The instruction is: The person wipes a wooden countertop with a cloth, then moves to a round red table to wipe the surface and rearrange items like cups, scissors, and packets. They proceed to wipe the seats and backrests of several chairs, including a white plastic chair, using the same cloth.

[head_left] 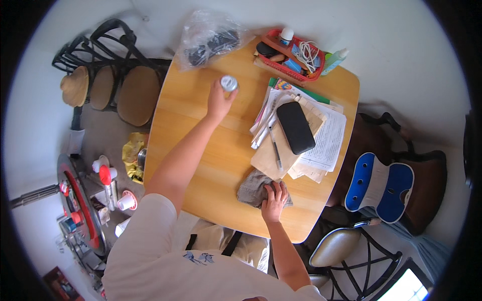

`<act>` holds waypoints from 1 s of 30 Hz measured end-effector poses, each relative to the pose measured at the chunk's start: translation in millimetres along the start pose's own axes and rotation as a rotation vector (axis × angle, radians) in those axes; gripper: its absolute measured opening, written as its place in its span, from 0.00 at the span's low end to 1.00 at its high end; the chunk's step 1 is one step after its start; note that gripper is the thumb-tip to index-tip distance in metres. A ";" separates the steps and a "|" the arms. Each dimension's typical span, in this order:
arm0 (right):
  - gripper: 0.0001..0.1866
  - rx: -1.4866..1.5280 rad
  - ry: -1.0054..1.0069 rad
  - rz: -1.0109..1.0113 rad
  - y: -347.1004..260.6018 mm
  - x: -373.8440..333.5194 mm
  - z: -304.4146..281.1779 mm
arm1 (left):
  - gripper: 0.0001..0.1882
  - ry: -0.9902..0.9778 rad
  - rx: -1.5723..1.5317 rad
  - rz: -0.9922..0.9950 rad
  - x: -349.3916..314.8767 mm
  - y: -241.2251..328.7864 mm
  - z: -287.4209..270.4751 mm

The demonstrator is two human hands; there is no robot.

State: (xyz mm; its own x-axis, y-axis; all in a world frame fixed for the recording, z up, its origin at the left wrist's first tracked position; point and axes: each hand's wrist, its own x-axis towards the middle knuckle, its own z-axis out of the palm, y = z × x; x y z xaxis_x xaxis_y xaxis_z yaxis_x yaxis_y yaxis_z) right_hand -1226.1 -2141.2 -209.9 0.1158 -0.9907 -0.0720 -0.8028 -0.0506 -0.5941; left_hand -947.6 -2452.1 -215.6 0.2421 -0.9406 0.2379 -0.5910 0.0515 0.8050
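Observation:
My left hand (219,102) reaches over the far left part of the wooden table (191,145), its fingers wrapped round a small can (229,83) with a silvery top. Whether the can touches the tabletop I cannot tell. At the near right side, my right hand (275,200) grips a crumpled grey-brown cloth (251,188) lying on the table, its fingers bent over the cloth's right part. Just beyond the cloth is a brown envelope (263,158) with a pen (276,148) on top. A black case (295,128) rests on the papers beside the pen.
Behind the papers (326,145) stands a red basket (301,75) with a white cable, beside a green bottle (335,61). A clear plastic bag (208,40) with dark contents sits at the far left edge. Chairs (138,95) flank the table; one at right bears a blue-and-white cushion (379,186).

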 end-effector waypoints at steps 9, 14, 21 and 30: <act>0.31 0.153 0.322 0.221 44.1 22.6 -75.6 | 0.33 -0.065 0.027 -0.102 64.3 -13.3 62.3; 0.35 0.466 0.495 0.510 153.3 99.8 -107.0 | 0.40 -0.083 0.039 0.055 75.4 -11.3 64.0; 0.44 0.718 0.271 0.743 136.4 179.3 -140.2 | 0.40 0.298 0.312 -0.055 24.5 5.0 53.9; 0.34 0.655 0.073 0.776 126.9 209.7 -129.5 | 0.35 -0.490 -0.075 -0.639 -45.2 97.4 56.2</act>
State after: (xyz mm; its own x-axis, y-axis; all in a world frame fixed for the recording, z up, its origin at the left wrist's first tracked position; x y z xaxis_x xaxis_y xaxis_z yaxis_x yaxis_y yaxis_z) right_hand -1379.4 -2371.8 -196.6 -0.3544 -0.7269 -0.5882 -0.1602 0.6670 -0.7277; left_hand -1059.3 -2423.3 -178.4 0.1404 -0.8349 -0.5322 -0.3950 -0.5401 0.7431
